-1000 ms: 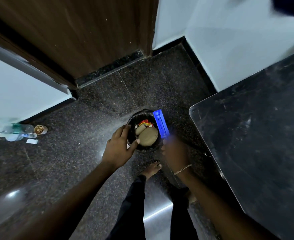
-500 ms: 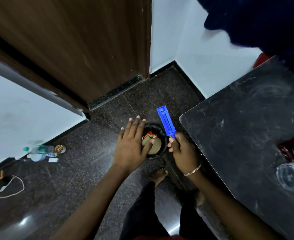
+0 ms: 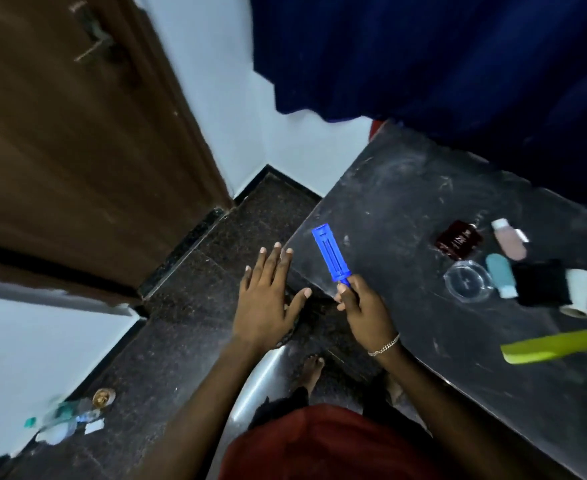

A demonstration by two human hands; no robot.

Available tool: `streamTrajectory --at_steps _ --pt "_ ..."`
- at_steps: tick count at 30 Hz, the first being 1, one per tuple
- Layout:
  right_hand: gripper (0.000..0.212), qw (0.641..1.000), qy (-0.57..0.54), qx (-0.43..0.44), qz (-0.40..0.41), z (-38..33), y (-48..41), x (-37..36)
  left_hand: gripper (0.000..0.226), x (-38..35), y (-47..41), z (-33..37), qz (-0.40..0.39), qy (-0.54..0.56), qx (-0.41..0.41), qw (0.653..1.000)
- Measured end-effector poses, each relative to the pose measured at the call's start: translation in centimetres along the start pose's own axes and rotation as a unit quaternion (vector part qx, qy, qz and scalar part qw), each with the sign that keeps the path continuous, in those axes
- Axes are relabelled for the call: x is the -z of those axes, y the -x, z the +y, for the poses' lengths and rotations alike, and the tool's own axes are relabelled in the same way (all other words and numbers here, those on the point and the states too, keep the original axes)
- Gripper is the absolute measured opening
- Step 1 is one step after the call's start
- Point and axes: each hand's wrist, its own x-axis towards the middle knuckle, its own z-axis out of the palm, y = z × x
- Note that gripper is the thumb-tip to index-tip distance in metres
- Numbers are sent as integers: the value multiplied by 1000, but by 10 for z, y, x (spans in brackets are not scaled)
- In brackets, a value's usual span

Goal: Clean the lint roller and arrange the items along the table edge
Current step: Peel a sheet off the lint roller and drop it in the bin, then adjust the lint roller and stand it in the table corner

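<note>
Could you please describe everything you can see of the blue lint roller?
The blue lint roller looks like hard plastic: a long, ribbed, slotted bar narrowing to a thin neck. The right hand grips it below that neck, holding it tilted up and leftward, seen against the edge of the dark table. Nothing else touches it.

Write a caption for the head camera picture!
Right hand holds the blue lint roller by the dark table, left hand spread open beside it.

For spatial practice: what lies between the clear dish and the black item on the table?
A small teal bottle, in the head view.
</note>
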Motion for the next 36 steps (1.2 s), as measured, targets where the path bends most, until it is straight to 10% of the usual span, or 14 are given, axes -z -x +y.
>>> streamTrajectory --at_steps 27,36 --pt "16 896 -48 -201 394 227 116 332 81 -161 -119 455 -143 -42 -454 878" --pt "9 881 -94 -226 404 281 129 368 93 -230 -166 558 -287 -220 -436 824"
